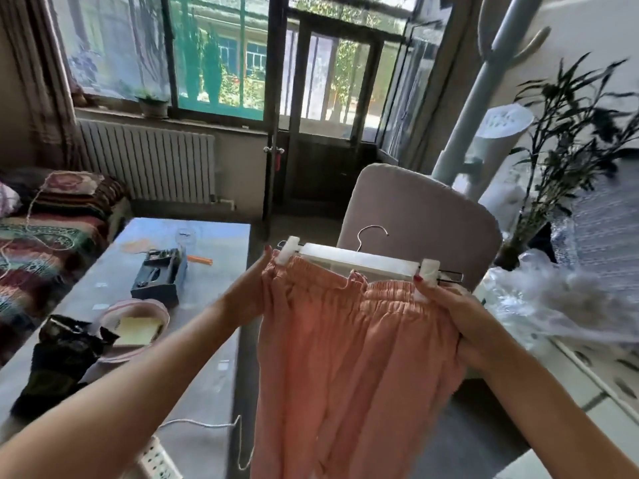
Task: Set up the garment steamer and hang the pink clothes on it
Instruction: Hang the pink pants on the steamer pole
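Pink clothes [349, 357] hang clipped to a white hanger [359, 262] before the grey board [418, 216]; left grip [254, 288] grasps the waistband's left end, right grip [446, 302] grasps its right end.

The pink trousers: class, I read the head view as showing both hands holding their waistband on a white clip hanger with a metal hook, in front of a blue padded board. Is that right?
Not quite. In the head view the padded board is grey-beige, not blue. The rest stands: the left hand and right hand hold the pink trousers at the waistband on a white clip hanger with a metal hook.
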